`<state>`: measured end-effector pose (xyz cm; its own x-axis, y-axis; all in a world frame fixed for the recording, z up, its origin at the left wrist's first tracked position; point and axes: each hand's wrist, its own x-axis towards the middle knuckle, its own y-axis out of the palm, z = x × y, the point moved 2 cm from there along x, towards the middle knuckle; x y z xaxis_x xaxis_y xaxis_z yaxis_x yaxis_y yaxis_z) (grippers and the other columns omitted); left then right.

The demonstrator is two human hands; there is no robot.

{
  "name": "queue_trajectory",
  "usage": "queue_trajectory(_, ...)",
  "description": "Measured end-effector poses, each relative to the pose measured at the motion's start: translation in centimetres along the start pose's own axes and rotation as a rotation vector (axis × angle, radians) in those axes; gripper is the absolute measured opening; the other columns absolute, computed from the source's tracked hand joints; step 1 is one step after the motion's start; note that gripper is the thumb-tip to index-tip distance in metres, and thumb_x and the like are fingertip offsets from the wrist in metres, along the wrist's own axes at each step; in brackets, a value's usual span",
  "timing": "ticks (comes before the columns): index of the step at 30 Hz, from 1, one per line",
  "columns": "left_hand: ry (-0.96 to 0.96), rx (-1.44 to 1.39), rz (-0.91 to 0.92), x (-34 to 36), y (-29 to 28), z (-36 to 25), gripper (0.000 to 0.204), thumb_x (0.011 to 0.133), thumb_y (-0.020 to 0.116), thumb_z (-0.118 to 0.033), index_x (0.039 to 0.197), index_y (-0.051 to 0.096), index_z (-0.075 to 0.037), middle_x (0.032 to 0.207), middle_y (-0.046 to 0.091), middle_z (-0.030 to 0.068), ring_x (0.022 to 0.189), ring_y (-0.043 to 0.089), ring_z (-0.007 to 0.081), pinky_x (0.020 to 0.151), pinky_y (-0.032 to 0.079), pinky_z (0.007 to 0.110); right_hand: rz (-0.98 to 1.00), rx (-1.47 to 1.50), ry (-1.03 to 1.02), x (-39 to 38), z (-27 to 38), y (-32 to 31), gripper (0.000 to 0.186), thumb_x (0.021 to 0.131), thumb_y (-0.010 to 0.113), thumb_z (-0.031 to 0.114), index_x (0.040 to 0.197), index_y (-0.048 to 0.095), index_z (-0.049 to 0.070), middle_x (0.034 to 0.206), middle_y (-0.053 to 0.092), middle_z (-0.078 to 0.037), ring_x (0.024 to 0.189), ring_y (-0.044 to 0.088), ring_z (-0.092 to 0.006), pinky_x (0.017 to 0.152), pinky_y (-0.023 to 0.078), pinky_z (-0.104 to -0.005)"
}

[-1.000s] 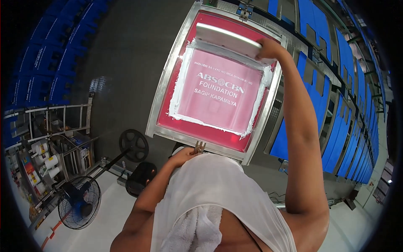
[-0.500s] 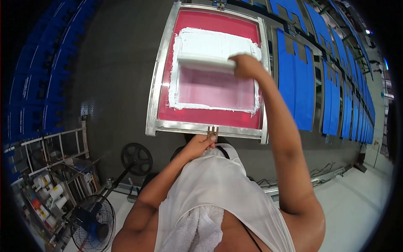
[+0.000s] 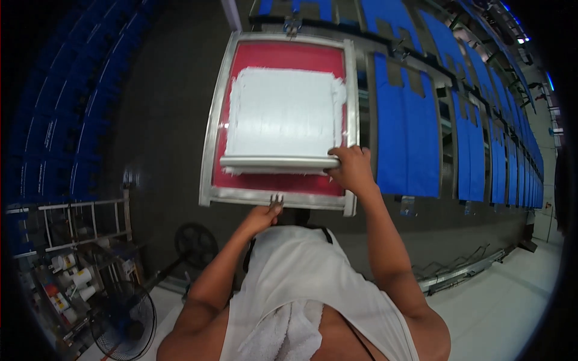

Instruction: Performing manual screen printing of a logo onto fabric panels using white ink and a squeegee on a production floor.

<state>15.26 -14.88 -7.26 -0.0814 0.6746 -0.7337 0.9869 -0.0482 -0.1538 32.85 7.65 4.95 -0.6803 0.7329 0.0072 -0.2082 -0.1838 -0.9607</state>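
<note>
In front of me lies a screen-printing frame (image 3: 224, 194), its silver metal edges around a red mesh (image 3: 289, 56). A wide sheet of white ink (image 3: 283, 114) covers most of the mesh's middle. Across the near part of the mesh rests a long, pale squeegee (image 3: 277, 162). My right hand (image 3: 354, 171) is closed around its right end, by the frame's right rail. My left hand (image 3: 263, 218) pinches a small pronged metal bracket (image 3: 276, 201) at the middle of the frame's near edge.
Blue cut fabric pieces (image 3: 409, 132) lie on boards in a long row to the right; more blue pieces (image 3: 42, 138) line the far left. At lower left are a fan (image 3: 123, 325), a dark handwheel (image 3: 196, 240) and a metal rack (image 3: 90, 219) with containers.
My right hand has drawn the squeegee toward me, from mid-mesh to its near end. White ink now covers the pinkish area that showed before. My left hand stays at the bracket.
</note>
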Motion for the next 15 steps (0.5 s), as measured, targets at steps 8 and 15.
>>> queue_trajectory(8, 0.208, 0.343, -1.048, -2.5, -14.8, -5.3, 0.035, 0.089, 0.056, -0.033, 0.101, 0.063, -0.001, 0.087, 0.064, 0.0206, 0.082, 0.063, 0.0352, 0.073, 0.047, 0.043, 0.154, 1.066, 0.322, 2.9, -7.1, 4.7, 0.036, 0.066, 0.081, 0.016, 0.096, 0.068, 0.002, 0.084, 0.067, -0.006, 0.077, 0.061, -0.0148, 0.071, 0.048, -0.0285)
queue_trajectory(15, 0.241, -0.103, -0.785, 2.5, -18.9, -3.7, 0.047, 0.096, 0.050, -0.031, 0.130, 0.048, 0.001, 0.121, 0.059, 0.0163, 0.108, 0.056, 0.0192, 0.092, 0.042, 0.028, 0.090, 1.260, 0.400, 3.1, -6.1, 2.6, 0.034, 0.066, 0.080, 0.013, 0.096, 0.068, 0.000, 0.082, 0.068, -0.006, 0.068, 0.059, -0.0118, 0.062, 0.046, -0.0259)
